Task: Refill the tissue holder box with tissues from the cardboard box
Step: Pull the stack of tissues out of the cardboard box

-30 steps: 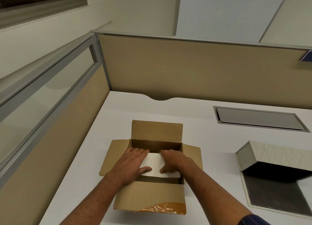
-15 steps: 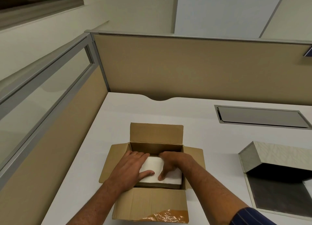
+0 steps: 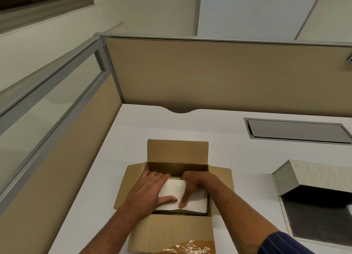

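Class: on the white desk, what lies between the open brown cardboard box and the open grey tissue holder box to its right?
Nothing. In the head view, only bare white desk separates the brown cardboard box from the grey tissue holder box.

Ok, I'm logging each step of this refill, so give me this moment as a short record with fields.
source: open brown cardboard box on the white desk, flaps spread
contents: white stack of tissues inside the box
left hand: on the stack's left side, thumb on top
right hand: on the stack's right side, fingers curled at its far edge
target: pale patterned tissue holder box, lid open, dark interior, to the right
stage: stack not yet lifted out
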The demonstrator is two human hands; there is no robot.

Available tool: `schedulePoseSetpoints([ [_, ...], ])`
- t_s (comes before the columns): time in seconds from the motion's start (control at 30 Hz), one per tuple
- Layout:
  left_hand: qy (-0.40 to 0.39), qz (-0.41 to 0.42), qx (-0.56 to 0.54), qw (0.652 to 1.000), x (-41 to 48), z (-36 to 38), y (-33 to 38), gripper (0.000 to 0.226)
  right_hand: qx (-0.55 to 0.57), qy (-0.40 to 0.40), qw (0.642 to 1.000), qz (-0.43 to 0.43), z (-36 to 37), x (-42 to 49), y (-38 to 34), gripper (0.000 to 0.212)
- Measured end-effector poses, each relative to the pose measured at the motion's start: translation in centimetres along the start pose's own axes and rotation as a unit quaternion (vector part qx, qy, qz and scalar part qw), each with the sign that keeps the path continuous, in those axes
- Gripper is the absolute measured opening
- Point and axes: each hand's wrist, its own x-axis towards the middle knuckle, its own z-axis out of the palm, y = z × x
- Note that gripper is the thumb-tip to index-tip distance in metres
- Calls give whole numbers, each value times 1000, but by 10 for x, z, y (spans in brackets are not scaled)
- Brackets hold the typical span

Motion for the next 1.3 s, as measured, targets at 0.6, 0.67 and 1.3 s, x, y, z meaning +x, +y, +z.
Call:
schedulePoseSetpoints([
  [0.6, 1, 6, -4, 1000, 2, 2, -2, 108, -23, 2, 999, -45, 1, -1, 2, 95],
  [0.67, 1, 6, -4, 1000, 1, 2, -3, 109, -17, -7, 999, -44, 0, -1, 1, 96],
  [1.3, 27, 28, 6, 999, 3, 4, -3, 111, 9, -71, 997, -26, -11, 1, -8, 77],
])
